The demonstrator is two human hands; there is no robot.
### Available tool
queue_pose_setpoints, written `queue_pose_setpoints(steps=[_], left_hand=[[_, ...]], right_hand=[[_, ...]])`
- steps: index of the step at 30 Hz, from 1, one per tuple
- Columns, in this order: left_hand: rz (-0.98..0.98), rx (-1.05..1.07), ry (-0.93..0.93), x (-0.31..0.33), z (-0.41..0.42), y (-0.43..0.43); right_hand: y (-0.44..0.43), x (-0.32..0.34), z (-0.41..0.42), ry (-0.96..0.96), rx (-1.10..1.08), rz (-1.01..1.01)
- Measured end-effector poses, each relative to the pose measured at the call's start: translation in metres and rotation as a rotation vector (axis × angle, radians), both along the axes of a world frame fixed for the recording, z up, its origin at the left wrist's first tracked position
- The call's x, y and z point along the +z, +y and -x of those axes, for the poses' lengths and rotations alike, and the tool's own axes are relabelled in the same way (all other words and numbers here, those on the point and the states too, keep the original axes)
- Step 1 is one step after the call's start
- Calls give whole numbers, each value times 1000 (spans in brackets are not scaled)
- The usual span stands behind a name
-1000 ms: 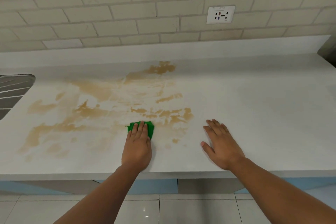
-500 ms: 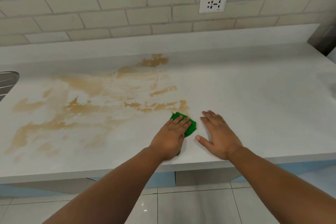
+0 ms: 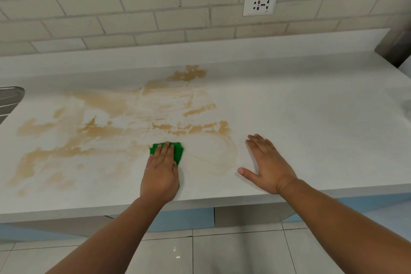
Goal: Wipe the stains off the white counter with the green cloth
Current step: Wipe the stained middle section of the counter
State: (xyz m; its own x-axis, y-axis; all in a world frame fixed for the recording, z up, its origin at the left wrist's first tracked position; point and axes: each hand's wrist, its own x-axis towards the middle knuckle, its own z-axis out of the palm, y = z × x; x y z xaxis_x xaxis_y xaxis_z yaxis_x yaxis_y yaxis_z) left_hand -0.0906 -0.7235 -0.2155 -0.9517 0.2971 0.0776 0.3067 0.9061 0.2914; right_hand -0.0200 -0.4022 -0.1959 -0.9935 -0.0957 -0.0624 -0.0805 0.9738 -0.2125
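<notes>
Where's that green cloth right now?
In the head view, the green cloth lies under the left hand on the counter, just below the brown stains, left of the right hand.

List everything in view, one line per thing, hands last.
counter: one, white, across the middle
stains: many patches, tan-brown, left and centre of the counter
green cloth: one, green, on the counter under the left hand
wall socket: one, white, upper right of the wall
tiled wall: one, pale beige, behind the counter
metal drainboard: one, grey, left edge
floor tiles: several, pale, below the counter
left hand: one, pressing flat on the green cloth
right hand: one, flat on the counter, right of the cloth
</notes>
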Motion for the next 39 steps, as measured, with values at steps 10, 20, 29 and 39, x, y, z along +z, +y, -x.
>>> queue_pose_setpoints(steps=[10, 20, 29, 39], left_hand=[[53, 93, -71, 9, 67, 78], [-142, -233, -181, 24, 116, 141], [-201, -422, -318, 34, 95, 167], [-335, -662, -328, 18, 27, 131]], right_hand=[[13, 0, 8, 47, -17, 94], [61, -5, 27, 50, 11, 36], [64, -8, 28, 54, 28, 70], [65, -8, 28, 64, 37, 97]])
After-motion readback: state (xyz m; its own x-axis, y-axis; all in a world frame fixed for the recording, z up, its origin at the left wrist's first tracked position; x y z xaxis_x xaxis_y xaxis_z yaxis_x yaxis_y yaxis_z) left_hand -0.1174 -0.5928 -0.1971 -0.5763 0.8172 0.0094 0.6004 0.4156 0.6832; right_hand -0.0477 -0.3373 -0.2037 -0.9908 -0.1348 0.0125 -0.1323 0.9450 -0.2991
